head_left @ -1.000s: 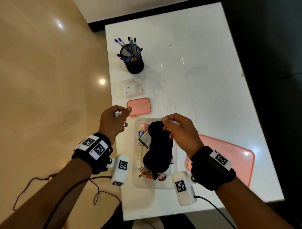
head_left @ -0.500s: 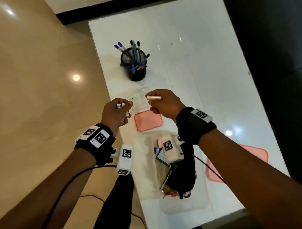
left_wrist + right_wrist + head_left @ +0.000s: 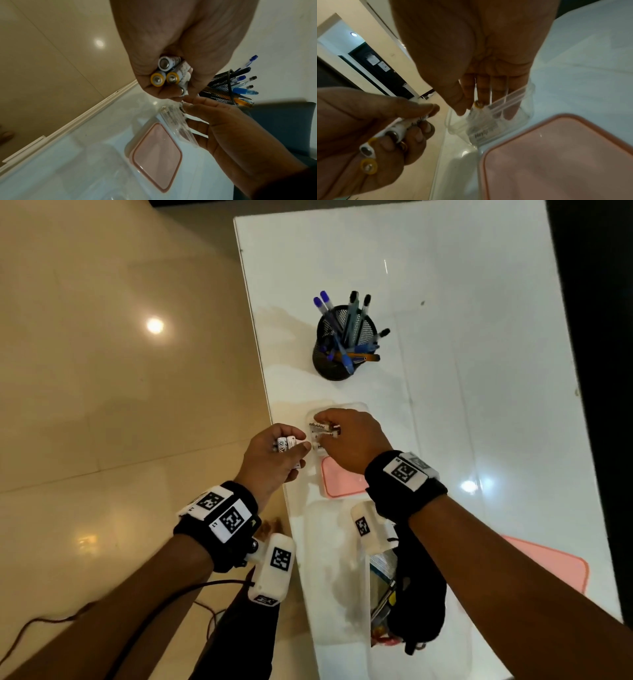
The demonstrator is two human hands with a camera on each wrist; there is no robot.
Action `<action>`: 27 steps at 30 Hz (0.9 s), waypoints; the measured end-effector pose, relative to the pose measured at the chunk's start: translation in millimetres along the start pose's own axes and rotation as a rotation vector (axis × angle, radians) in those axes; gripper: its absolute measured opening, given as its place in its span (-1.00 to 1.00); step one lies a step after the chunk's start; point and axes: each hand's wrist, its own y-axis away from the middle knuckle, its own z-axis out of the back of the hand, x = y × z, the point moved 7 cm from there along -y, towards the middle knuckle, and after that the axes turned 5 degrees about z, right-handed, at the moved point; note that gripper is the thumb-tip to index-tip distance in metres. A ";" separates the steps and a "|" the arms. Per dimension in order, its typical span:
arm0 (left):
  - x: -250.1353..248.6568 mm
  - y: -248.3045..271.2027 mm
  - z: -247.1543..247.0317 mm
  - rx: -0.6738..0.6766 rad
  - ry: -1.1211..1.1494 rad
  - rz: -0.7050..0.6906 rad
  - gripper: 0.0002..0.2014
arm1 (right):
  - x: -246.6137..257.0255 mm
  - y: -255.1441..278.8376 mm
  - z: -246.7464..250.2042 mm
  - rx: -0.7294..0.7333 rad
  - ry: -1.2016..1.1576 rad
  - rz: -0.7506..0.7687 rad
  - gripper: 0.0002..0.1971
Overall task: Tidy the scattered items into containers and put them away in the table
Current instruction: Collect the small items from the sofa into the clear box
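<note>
My left hand [image 3: 294,445] grips a bundle of several white batteries [image 3: 169,71] with yellow ends, just off the table's left edge. Right beside it stands a small clear box [image 3: 356,405] on the white table [image 3: 479,371]. My right hand [image 3: 322,424] reaches down into this box. Thumb and fingertips pinch the yellow end of one battery [image 3: 477,106], which lies on other white batteries [image 3: 323,428] in the box. In the right wrist view the box wall [image 3: 527,97] shows behind my fingers.
The box's small pink lid [image 3: 342,481] lies just nearer to me. A big clear tub [image 3: 329,577] with a black pouch [image 3: 421,594] and other items sits under my right forearm, its large pink lid [image 3: 555,570] to the right. A black mesh pen holder [image 3: 339,354] stands farther back.
My right hand left the big tub with a battery, crossed to the small clear box and lowered the battery into it. My left hand stayed beside the box, still gripping batteries.
</note>
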 end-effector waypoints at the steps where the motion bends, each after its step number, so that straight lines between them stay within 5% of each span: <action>1: -0.1 0.9 -0.5 -0.002 0.007 0.000 -0.89 | 0.1 1.2 1.0 0.020 0.027 0.020 -0.64; 9: -15.2 12.8 -10.1 0.011 0.020 -0.033 -0.89 | -14.3 23.2 53.2 -0.211 -0.029 0.025 -0.82; 16: -36.0 6.3 -47.2 0.081 -0.055 -0.072 -0.77 | -45.6 25.4 62.9 -0.239 -0.068 -0.020 -0.79; 27: -35.5 -23.0 -77.0 -0.038 -0.294 -0.082 -0.73 | -67.5 19.3 50.4 -0.133 -0.108 -0.072 -0.75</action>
